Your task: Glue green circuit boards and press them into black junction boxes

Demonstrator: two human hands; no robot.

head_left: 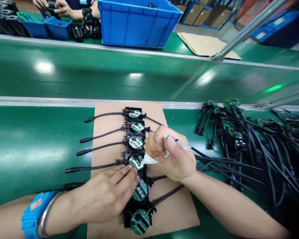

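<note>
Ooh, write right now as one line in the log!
right hand: holds white tube, tip at fourth green board from far end | left hand: beside same board | cardboard: under black cases

Room L, jammed R
Bench open L of cable plugs; cable pile blks R, bin far side.

Our right hand holds a white tube at a circuit board.
Our left hand sits at its near edge; black cables lie heaped right.
</note>
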